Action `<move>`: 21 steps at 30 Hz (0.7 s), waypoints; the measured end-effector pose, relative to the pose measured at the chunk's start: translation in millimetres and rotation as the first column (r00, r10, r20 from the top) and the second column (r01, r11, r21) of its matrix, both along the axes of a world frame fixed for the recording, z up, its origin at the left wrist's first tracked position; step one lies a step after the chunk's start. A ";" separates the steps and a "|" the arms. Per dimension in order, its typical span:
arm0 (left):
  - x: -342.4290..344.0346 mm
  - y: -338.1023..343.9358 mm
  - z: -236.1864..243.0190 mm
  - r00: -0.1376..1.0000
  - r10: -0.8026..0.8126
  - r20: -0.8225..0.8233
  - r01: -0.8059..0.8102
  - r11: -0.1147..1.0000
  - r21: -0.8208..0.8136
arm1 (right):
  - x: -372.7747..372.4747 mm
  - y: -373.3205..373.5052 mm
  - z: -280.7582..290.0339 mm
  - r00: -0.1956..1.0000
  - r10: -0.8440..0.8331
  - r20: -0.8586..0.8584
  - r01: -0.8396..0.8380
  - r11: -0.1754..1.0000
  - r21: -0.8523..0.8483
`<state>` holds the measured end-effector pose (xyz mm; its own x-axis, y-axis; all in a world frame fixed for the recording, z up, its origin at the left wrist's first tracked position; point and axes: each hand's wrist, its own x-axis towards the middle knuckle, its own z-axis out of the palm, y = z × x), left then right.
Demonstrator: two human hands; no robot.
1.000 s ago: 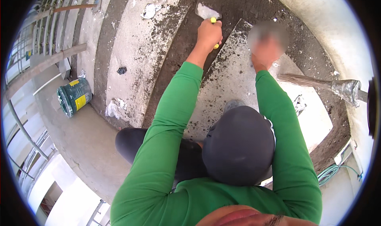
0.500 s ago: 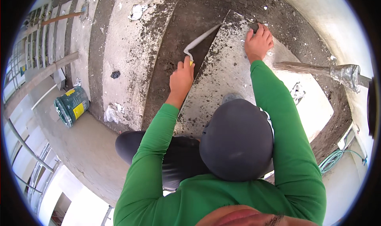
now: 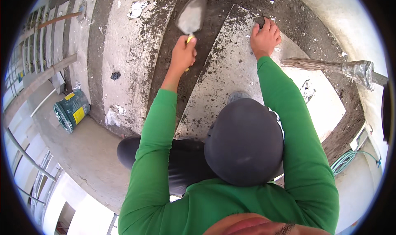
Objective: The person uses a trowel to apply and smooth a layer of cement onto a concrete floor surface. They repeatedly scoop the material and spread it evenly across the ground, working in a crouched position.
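My left hand (image 3: 183, 53) is closed around the yellow handle of a pointed trowel (image 3: 192, 18). The trowel's grey, mud-smeared blade points away from me, with its broad face showing, over the strip of dark soil (image 3: 208, 18) between two pale slabs. My right hand (image 3: 265, 37) rests on the far part of the right slab (image 3: 225, 76), fingers stretched and thumb apart. A dark patch or lump lies between thumb and forefinger; its kind is unclear. Dirt speckles both the right slab and the left slab (image 3: 130, 57).
A bundled stick brush (image 3: 315, 64) with a wrapped handle lies across the right side. A dark green bucket (image 3: 72, 111) lies tipped at the left. Crumpled scraps (image 3: 137, 9) dot the slabs. A coiled hose (image 3: 344, 160) sits near the right wall (image 3: 344, 22).
My left hand has moved away from me and turned the trowel from edge-on to broad face up. My right hand stays at the same place on the slab.
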<state>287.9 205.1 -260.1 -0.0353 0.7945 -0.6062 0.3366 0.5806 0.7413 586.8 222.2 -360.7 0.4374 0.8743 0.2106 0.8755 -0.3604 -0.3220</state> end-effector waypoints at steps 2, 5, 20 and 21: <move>-26.1 -18.5 15.2 0.989 0.147 0.000 -0.147 0.985 -0.094 | -2.3 1.1 -0.4 1.000 0.009 -0.008 -0.009 1.000 0.008; -34.4 -29.4 19.9 0.996 0.084 0.011 -0.080 0.980 -0.181 | -2.5 2.6 -0.6 1.000 0.016 0.007 -0.016 1.000 0.018; -56.2 -10.2 21.3 0.965 -0.255 0.067 0.263 0.916 -0.304 | -6.9 1.7 -2.5 1.000 0.015 0.004 -0.015 0.999 0.035; -35.8 -7.5 19.4 0.957 -0.285 0.060 0.291 0.920 -0.263 | -8.8 3.8 -2.4 1.000 0.014 0.011 -0.014 0.999 0.039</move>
